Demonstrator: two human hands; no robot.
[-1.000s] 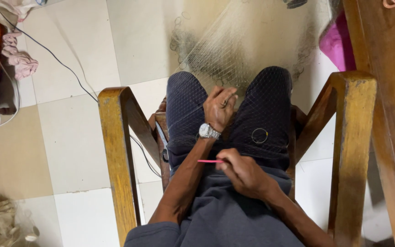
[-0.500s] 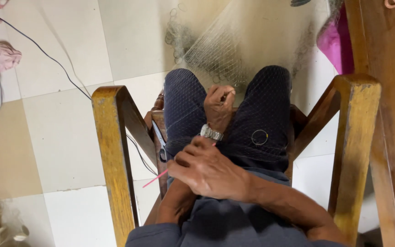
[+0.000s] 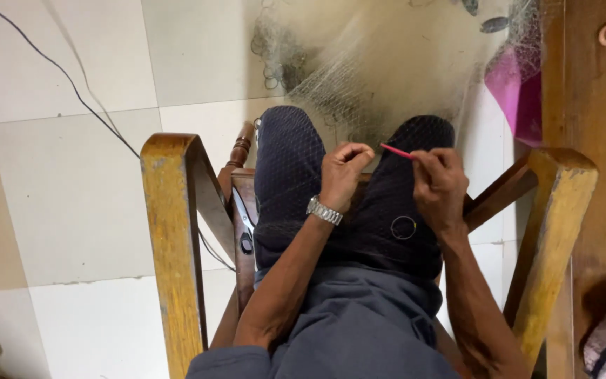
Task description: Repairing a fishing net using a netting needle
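Right hand (image 3: 440, 184) pinched a pink needle (image 3: 396, 151), left hand (image 3: 342, 172) just beside it, grip pressed together on net (image 3: 359, 84) spread over both knees, wooden chair (image 3: 173, 231) around

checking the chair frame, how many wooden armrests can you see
2: left armrest beside the left hand; right armrest beside the right hand, which holds a pink needle. Other chair parts are hidden.

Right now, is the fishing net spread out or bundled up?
Spread out: the net drapes from the floor over both knees, where the left hand pinches it beside the right hand.
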